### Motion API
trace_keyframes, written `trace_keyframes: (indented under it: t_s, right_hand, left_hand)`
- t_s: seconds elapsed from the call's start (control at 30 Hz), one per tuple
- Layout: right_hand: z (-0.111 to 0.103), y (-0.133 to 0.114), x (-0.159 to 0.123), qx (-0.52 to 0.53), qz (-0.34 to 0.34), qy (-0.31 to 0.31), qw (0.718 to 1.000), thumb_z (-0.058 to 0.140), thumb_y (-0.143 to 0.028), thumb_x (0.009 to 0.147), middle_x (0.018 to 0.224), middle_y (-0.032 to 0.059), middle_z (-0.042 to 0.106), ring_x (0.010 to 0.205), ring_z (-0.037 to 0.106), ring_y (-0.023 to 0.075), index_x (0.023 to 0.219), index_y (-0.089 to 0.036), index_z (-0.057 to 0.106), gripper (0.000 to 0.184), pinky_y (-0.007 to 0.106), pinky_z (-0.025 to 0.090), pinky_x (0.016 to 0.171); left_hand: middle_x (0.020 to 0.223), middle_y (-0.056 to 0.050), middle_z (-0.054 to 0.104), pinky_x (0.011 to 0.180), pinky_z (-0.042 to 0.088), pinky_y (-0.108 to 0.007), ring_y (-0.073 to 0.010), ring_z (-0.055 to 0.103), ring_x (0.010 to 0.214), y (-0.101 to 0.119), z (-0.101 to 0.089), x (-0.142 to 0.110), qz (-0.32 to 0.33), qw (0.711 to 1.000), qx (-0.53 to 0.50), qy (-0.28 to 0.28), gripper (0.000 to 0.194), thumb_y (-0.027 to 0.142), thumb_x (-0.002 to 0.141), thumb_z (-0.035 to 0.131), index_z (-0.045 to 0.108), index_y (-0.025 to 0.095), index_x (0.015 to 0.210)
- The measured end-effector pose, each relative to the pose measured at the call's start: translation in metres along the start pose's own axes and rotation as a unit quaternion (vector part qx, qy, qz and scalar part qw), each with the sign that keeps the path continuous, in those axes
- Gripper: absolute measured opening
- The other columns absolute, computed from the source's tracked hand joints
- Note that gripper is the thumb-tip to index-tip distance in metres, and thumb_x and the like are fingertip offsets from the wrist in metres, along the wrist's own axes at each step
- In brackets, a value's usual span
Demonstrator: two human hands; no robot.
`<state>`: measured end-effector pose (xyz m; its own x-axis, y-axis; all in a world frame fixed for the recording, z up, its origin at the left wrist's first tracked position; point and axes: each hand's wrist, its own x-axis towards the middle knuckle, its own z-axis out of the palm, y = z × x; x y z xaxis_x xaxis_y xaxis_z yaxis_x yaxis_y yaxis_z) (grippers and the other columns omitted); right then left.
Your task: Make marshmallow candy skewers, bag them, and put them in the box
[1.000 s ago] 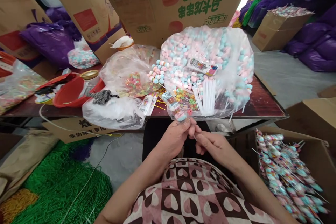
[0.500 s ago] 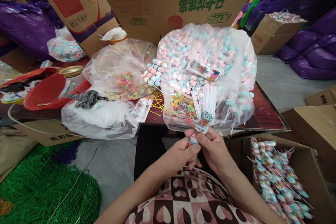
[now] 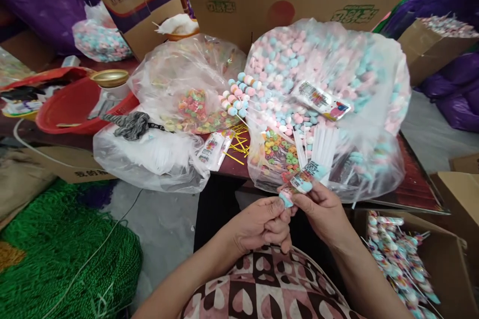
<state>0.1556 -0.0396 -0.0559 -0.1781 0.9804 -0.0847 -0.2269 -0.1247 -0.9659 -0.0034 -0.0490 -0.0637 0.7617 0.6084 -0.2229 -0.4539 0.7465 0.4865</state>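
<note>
Just in front of my lap, both hands are closed on a marshmallow skewer (image 3: 287,200) with pink and blue pieces. A clear printed wrapper (image 3: 304,178) with a label sits at its upper end, tilted up to the right. My left hand (image 3: 262,224) pinches the lower end, its other fingers curled beneath. My right hand (image 3: 324,212) grips the wrapped part between thumb and fingers. Beyond my hands, white sticks (image 3: 324,144) and ring-shaped gummies (image 3: 279,149) lie on a large clear bag of marshmallows (image 3: 337,55). Unwrapped marshmallow skewers (image 3: 239,94) rest at its left edge.
Yellow twist ties (image 3: 239,144) and a stack of printed wrappers (image 3: 215,149) lie left of the gummies. Farther left are a clear bag (image 3: 157,167) of white material and a red basin (image 3: 69,107). A carton of wrapped skewers (image 3: 398,259) stands low at my right.
My view has shifted left and slightly down. The skewer has come up and tilted to the right between my hands, showing more of its printed wrapper.
</note>
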Motion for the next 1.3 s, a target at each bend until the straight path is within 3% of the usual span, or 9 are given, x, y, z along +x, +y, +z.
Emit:
trace_keyframes:
  t_s: [0.27, 0.43, 0.5, 0.67, 0.77, 1.1, 1.17, 1.23, 1.3]
  right_hand:
    - [0.006, -0.008, 0.020, -0.251, -0.112, -0.091, 0.957, 0.057, -0.025, 0.091, 0.099, 0.0026, 0.076, 0.084, 0.071, 0.0172, 0.123, -0.029, 0.067, 0.034, 0.032, 0.059, 0.081]
    - [0.029, -0.007, 0.064, -0.353, -0.132, -0.044, 0.925, 0.047, -0.023, 0.093, 0.104, 0.0047, 0.076, 0.080, 0.071, 0.0161, 0.125, -0.025, 0.065, 0.037, 0.033, 0.058, 0.077]
    - [0.049, -0.004, 0.084, -0.448, -0.134, -0.069, 0.881, 0.047, -0.023, 0.093, 0.099, 0.0054, 0.076, 0.085, 0.071, 0.0184, 0.112, -0.022, 0.070, 0.030, 0.033, 0.056, 0.080]
    - [0.094, 0.013, 0.115, -0.712, -0.135, -0.158, 0.670, 0.048, -0.023, 0.094, 0.101, 0.0126, 0.072, 0.098, 0.066, 0.0262, 0.100, -0.016, 0.070, 0.024, 0.035, 0.049, 0.083]
    - [0.107, 0.022, 0.118, -0.744, -0.130, -0.158, 0.636, 0.042, -0.014, 0.095, 0.106, 0.0163, 0.069, 0.104, 0.064, 0.0270, 0.104, -0.013, 0.068, 0.027, 0.034, 0.047, 0.086]
    - [0.100, 0.018, 0.147, -0.696, -0.068, -0.114, 0.706, 0.046, -0.015, 0.091, 0.097, 0.0155, 0.073, 0.087, 0.071, 0.0236, 0.097, -0.013, 0.065, 0.020, 0.030, 0.051, 0.071]
    - [0.088, 0.010, 0.147, -0.613, -0.038, -0.103, 0.783, 0.046, -0.017, 0.090, 0.083, 0.0088, 0.074, 0.067, 0.070, 0.0170, 0.093, -0.015, 0.062, 0.016, 0.025, 0.049, 0.059]
    - [0.078, 0.002, 0.138, -0.429, -0.002, -0.084, 0.899, 0.050, -0.019, 0.086, 0.071, 0.0030, 0.071, 0.050, 0.061, 0.0114, 0.087, -0.017, 0.058, 0.009, 0.021, 0.044, 0.048]
    - [0.072, -0.004, 0.121, -0.258, 0.004, -0.070, 0.964, 0.057, -0.025, 0.082, 0.062, -0.0013, 0.066, 0.044, 0.053, 0.0088, 0.082, -0.018, 0.057, 0.008, 0.020, 0.041, 0.043]
  left_hand:
    - [0.044, 0.012, 0.027, 0.050, 0.049, -0.023, -0.0040, 0.025, 0.034, 0.009, -0.018, -0.018, 0.082, 0.994, -0.061, 0.031, 0.040, 0.049, 0.077, 0.074, 0.052, 0.017, 0.071]
    - [0.045, 0.012, 0.028, 0.049, 0.044, -0.020, -0.0033, 0.025, 0.035, 0.033, -0.026, -0.042, 0.223, 0.955, -0.109, 0.160, 0.031, 0.039, 0.084, 0.070, 0.055, 0.015, 0.071]
    - [0.046, 0.011, 0.030, 0.050, 0.044, -0.020, -0.0032, 0.027, 0.036, 0.039, -0.029, -0.049, 0.245, 0.941, -0.103, 0.211, 0.028, 0.036, 0.086, 0.069, 0.055, 0.015, 0.074]
    - [0.046, 0.012, 0.032, 0.050, 0.044, -0.021, -0.0025, 0.028, 0.036, 0.038, -0.034, -0.058, 0.269, 0.913, -0.059, 0.302, 0.031, 0.038, 0.082, 0.073, 0.054, 0.015, 0.075]
    - [0.047, 0.012, 0.032, 0.050, 0.044, -0.021, -0.0024, 0.028, 0.037, 0.038, -0.036, -0.061, 0.287, 0.898, -0.041, 0.329, 0.034, 0.042, 0.079, 0.075, 0.054, 0.016, 0.076]
    - [0.049, 0.011, 0.039, 0.045, 0.040, -0.020, -0.0035, 0.035, 0.037, 0.052, -0.036, -0.062, 0.309, 0.883, -0.007, 0.353, 0.036, 0.046, 0.079, 0.074, 0.053, 0.017, 0.079]
    - [0.050, 0.011, 0.039, 0.044, 0.038, -0.019, -0.0032, 0.034, 0.037, 0.051, -0.039, -0.060, 0.304, 0.887, 0.001, 0.347, 0.036, 0.046, 0.079, 0.073, 0.053, 0.017, 0.080]
    - [0.050, 0.011, 0.038, 0.042, 0.035, -0.018, -0.0028, 0.032, 0.037, 0.050, -0.042, -0.055, 0.297, 0.893, 0.014, 0.338, 0.036, 0.047, 0.079, 0.072, 0.053, 0.017, 0.081]
    - [0.050, 0.012, 0.036, 0.039, 0.032, -0.017, -0.0025, 0.029, 0.036, 0.047, -0.044, -0.047, 0.290, 0.895, 0.036, 0.336, 0.036, 0.048, 0.079, 0.071, 0.053, 0.017, 0.082]
